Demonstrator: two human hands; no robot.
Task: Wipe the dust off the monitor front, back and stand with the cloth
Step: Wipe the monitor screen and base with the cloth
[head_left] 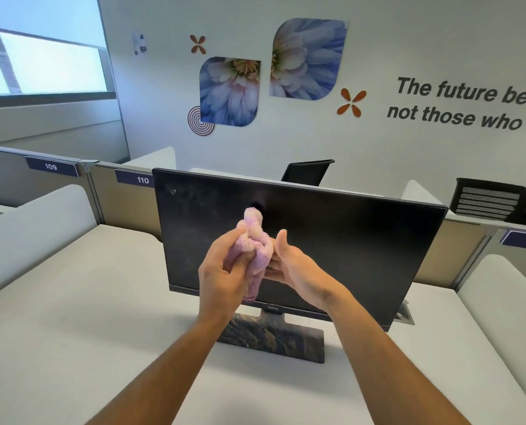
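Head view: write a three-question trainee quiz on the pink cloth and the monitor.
1. True or false: the fluffy pink cloth lies on the white desk.
2. Which hand grips the cloth: A left hand, B right hand, C neither?
3. Fill in: the black flat monitor shows dusty smears toward its upper ____ corner.

Key: 1 false, it is held up before the screen; 2 A; 3 left.

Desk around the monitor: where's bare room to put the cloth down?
Bare desk left of the stand base, out to the rounded white divider. A second bare patch right of the base, up to the cable grommet. Crowded only in front of the monitor, where the left hand and right hand hold the pink cloth.
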